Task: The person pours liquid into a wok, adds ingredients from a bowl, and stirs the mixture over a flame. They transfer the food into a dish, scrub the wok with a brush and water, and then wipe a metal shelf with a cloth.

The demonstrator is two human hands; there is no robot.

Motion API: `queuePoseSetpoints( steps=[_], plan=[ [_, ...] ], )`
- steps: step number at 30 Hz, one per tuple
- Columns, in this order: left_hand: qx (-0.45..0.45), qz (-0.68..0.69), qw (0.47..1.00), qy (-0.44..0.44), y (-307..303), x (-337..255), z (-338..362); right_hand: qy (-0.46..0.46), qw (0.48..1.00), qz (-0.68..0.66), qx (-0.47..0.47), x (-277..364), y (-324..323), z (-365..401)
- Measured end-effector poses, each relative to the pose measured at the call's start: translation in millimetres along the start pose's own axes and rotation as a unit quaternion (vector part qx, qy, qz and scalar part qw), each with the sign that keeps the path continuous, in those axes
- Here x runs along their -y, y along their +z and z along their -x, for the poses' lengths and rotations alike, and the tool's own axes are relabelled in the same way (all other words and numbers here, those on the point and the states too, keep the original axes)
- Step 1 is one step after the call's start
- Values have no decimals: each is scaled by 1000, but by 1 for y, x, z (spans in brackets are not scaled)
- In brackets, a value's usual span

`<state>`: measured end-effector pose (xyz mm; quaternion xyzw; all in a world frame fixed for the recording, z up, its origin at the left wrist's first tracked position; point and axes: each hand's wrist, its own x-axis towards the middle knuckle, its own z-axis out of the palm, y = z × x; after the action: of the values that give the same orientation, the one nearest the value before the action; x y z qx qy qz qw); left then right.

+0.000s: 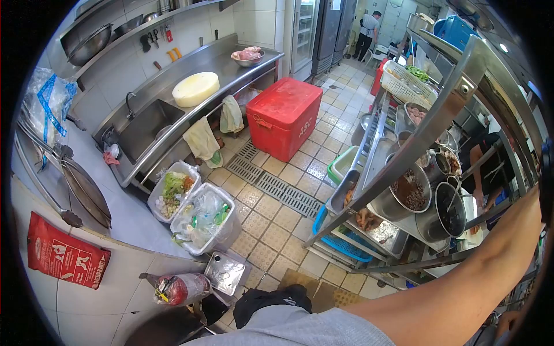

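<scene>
1. At right of centre, a pot of brown food (385, 209) and a pot of dark liquid (428, 228) are set just below the forearm (461, 277).
2. At lower left, greens are held in one bin (153, 197) and wrappers in another bin (224, 235).
3. The right hand is cut off at the right edge and the left hand is out of frame, so neither grip can be told.

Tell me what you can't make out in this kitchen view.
Head view: the outstretched arm ends at the right edge, hand cut off.
The other hand is out of frame.
Pots are partly hidden by the steel rack rail.
The far person is too small for detail.
</scene>
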<state>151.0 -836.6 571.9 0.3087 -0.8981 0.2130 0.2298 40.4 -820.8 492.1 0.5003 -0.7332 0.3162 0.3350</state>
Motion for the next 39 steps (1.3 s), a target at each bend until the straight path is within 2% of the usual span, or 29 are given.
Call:
queuePoseSetpoints(
  steps=[11,17,23,26,29,30,32,34,36,39],
  plan=[
    [-7,12,1000,13,13,-8,-8,-12,957,289,-28,42,-10,-56],
    [-22,21,999,16,12,-17,-14,-13,926,374,-43,57,-24,-68],
    [-37,23,999,14,11,-27,-19,-15,914,401,-63,83,-34,-58],
    [-54,28,998,2,13,-32,-23,3,942,319,-106,94,-41,-41],
    [-80,33,996,-11,21,-31,-30,-21,989,85,-122,67,-46,3],
    [-88,33,995,-16,26,-30,-31,-16,993,-38,-111,52,-48,28],
    [-107,32,993,-23,27,-28,-28,16,966,-249,-75,25,-45,80],
    [-125,57,989,-62,10,-20,4,73,916,-393,-23,6,-41,130],
    [-148,41,988,-27,10,-15,10,122,870,-478,21,-4,-41,169],
    [-162,51,984,-46,13,-16,9,148,834,-529,49,-8,-46,194]
  ],
)
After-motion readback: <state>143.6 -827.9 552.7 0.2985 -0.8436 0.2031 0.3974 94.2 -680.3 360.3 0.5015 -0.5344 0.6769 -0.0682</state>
